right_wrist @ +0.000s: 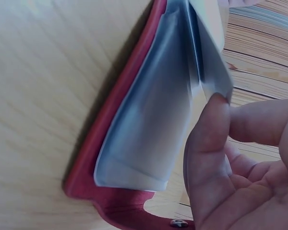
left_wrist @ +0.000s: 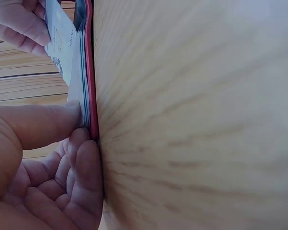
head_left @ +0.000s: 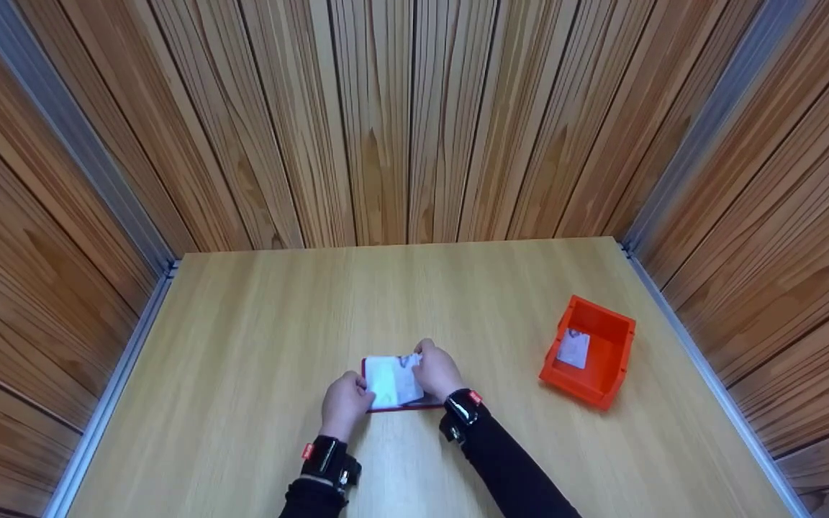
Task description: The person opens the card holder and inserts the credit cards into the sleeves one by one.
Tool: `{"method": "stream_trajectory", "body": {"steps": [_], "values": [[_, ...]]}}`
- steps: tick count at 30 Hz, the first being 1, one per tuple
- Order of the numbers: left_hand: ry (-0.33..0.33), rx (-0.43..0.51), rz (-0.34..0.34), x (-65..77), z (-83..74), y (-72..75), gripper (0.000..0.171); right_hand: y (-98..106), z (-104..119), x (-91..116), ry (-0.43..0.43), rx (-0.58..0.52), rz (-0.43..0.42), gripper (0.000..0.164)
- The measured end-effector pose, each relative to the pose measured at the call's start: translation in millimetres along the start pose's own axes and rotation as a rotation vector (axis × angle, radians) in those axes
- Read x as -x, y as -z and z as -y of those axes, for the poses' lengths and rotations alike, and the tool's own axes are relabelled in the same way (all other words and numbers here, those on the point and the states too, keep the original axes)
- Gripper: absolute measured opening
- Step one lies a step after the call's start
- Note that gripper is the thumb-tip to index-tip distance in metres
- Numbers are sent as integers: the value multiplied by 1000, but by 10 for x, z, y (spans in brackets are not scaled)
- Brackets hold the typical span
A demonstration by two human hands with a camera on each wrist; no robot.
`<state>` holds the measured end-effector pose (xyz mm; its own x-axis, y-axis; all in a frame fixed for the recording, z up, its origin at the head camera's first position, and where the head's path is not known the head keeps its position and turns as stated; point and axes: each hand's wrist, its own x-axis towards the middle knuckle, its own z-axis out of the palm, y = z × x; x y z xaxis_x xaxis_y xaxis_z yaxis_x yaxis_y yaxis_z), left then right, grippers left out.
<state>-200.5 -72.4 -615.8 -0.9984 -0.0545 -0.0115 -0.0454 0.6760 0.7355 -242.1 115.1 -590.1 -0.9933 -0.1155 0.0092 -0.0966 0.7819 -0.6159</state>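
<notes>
A red card holder (head_left: 404,409) lies opened on the table, its clear plastic sleeves (right_wrist: 139,129) showing in the right wrist view. My left hand (head_left: 345,406) pinches the holder's left end between thumb and fingers. At the right side, my right hand (head_left: 437,370) pinches the edge of a pale printed card (left_wrist: 62,38). This card slants up off the sleeves, and its far end meets the sleeve stack. Whether that end sits inside a sleeve, I cannot tell. A red strap with a metal snap (right_wrist: 179,223) extends from the holder near the right hand.
To the right stands an orange-red plastic bin (head_left: 612,360) with a pale printed card (head_left: 573,348) inside it. Wood-panelled walls (head_left: 378,144) enclose the table (head_left: 256,324) at the back and sides, with metal rails (head_left: 709,381) along the side edges.
</notes>
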Motion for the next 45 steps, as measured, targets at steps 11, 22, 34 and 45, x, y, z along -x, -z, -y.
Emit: {"method": "stream_trajectory", "body": {"steps": [11, 22, 34, 45], "values": [[44, 5, 34, -1, -3, -1, 17, 6, -13, -60, -18, 10, 18, 24], [35, -2, 24, -5, -1, -2, 17, -5, -20, -98, -4, 22, 19, 22], [-14, -6, -5, -5, 20, -8, 16, -69, -12, -84, -16, 20, 4, 23], [24, 6, 21, -20, -3, -3, 16, -136, 63, -31, -20, 14, -12, 21]]}}
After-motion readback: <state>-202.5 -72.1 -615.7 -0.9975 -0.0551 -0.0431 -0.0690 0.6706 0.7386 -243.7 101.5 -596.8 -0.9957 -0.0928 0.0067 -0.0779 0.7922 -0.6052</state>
